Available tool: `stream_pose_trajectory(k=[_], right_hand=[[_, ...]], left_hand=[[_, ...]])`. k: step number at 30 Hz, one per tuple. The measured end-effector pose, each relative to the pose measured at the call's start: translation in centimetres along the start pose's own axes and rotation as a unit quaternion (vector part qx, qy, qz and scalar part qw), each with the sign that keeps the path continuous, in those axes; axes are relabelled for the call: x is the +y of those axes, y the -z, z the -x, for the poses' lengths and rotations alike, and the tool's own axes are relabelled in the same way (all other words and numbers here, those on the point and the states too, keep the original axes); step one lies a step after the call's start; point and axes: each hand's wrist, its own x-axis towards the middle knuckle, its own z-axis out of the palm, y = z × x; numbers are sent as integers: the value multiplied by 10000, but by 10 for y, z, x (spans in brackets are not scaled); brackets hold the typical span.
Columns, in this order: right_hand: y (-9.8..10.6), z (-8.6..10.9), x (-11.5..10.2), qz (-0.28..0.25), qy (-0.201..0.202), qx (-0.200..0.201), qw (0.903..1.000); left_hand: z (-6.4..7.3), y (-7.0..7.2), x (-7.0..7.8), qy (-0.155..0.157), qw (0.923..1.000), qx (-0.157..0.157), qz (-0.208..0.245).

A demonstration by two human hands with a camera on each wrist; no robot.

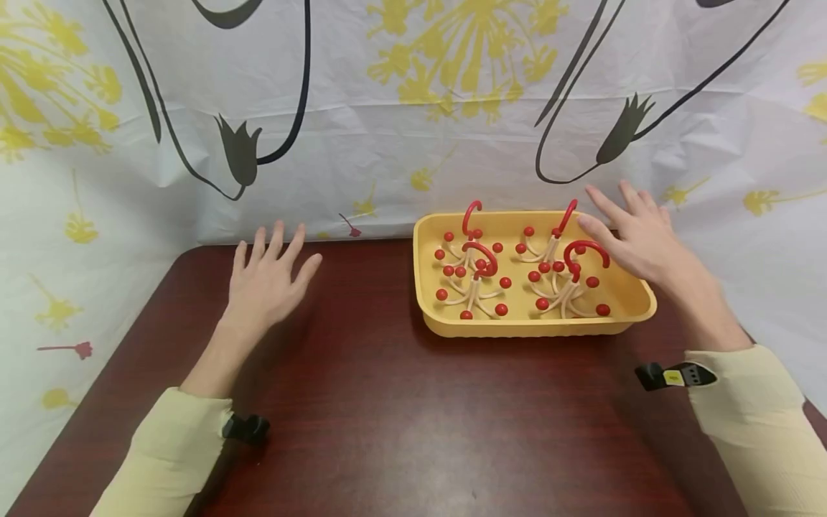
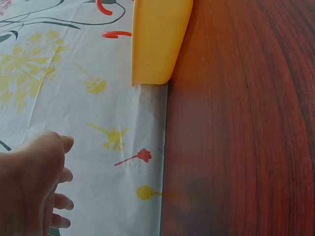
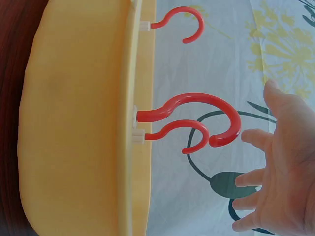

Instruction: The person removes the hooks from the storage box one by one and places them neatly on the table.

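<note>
A yellow plastic tray [image 1: 523, 329] stands at the back of the table, right of centre. Inside it are several multi-armed hangers, each with a red hook on top and cream arms tipped with red balls; one is the front right hanger [image 1: 566, 293]. My right hand [image 1: 639, 240] hovers over the tray's right end, fingers extended, holding nothing. In the right wrist view its fingertips are close to a large red hook [image 3: 197, 98]. Left of the tray, my left hand [image 1: 265, 283] is held above the table, fingers spread, with nothing in it.
The dark red-brown wooden table [image 1: 400, 416] extends in front of the tray. Behind and beside it hangs a white sheet [image 1: 362, 165] printed with yellow flowers and dark stems. A small black device [image 1: 245, 429] is strapped at the left wrist, another [image 1: 652, 376] at the right.
</note>
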Motion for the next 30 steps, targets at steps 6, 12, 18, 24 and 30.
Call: stream_pose_trajectory(k=[6, 12, 18, 24, 30], right_hand=[[3, 2, 5, -254, -73, 64, 9996], [5, 4, 13, -509, -231, 26, 9984], [5, 5, 23, -598, -238, 179, 9978], [2, 8, 34, -776, -304, 204, 9963], [0, 9, 42, -869, -530, 72, 9948]], left_hand=[[0, -3, 5, -29, 9997, 158, 182], [1, -7, 12, -54, 9987, 301, 404], [1, -15, 20, -273, 9952, 719, 605], [0, -23, 29, -480, 9904, 1004, 817], [0, -30, 40, -525, 9897, 872, 1010]])
